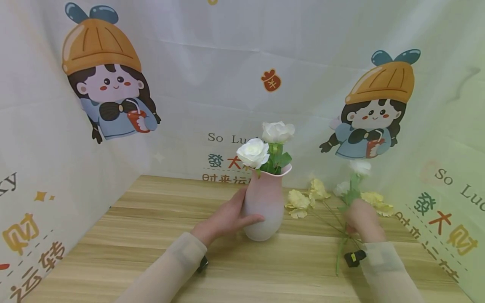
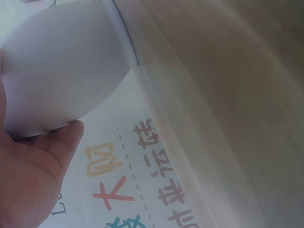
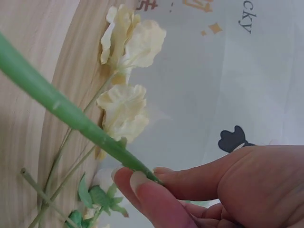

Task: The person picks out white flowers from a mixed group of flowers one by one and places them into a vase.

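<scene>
A pink-and-white vase (image 1: 265, 206) stands upright on the wooden table, with two white roses (image 1: 253, 153) showing above its wavy rim. My left hand (image 1: 227, 216) grips the vase's left side, thumb across the front; the left wrist view shows fingers (image 2: 66, 142) against its rounded body. To the right, my right hand (image 1: 363, 219) holds an upright white rose (image 1: 360, 167) over the table. Its green stem (image 3: 71, 118) is pinched between thumb and fingertips in the right wrist view, and the stem's lower end hangs below the hand.
Several yellow flowers (image 1: 299, 202) lie on the table (image 1: 151, 235) between the vase and my right hand and beyond it. Another white rose (image 1: 342, 188) lies there near the back edge. A printed cloth backdrop (image 1: 212, 84) encloses the table's back and sides.
</scene>
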Available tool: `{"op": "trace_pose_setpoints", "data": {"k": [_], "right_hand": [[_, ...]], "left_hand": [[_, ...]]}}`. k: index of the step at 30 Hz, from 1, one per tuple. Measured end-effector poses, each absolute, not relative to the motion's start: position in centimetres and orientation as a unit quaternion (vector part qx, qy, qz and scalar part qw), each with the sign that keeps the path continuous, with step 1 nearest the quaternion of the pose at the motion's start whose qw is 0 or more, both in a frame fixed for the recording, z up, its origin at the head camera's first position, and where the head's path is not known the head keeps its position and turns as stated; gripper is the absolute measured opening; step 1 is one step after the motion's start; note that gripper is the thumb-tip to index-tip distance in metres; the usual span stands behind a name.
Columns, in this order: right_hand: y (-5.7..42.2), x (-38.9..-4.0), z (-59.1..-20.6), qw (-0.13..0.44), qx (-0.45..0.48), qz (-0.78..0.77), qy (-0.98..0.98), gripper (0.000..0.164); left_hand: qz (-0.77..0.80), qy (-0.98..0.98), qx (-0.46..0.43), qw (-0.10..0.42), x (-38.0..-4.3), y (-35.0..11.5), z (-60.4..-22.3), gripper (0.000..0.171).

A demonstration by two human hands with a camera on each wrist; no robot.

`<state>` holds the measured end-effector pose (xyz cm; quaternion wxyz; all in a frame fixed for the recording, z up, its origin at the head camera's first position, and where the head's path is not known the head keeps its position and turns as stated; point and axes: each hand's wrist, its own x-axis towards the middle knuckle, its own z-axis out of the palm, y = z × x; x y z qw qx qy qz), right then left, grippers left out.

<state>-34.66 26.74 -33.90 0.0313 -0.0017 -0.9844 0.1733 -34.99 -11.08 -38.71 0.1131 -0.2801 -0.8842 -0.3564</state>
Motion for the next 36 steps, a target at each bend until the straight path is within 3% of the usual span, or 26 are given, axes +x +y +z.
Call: {"op": "trace_pose_setpoints", "data": {"k": [7, 14, 31, 36], "right_hand": [[25.9, -34.6, -33.4, 0.057, -0.001, 0.184, -0.981, 0.029], [25.4, -34.6, -33.1, 0.121, 0.009, 0.173, -0.977, 0.029], [23.8, -34.0, -31.4, 0.151, -0.017, 0.204, -0.967, 0.039], [23.4, -33.9, -31.5, 0.181, 0.0, 0.207, -0.961, 0.033]], "left_hand": [[-0.356, -0.885, -0.279, 0.112, -34.9, -11.1, -38.7, 0.101], [-0.359, -0.884, -0.278, 0.108, -34.9, -11.1, -38.6, 0.103], [-0.361, -0.883, -0.28, 0.111, -35.1, -11.1, -38.7, 0.102], [-0.359, -0.883, -0.282, 0.113, -35.1, -11.1, -38.7, 0.103]]}}
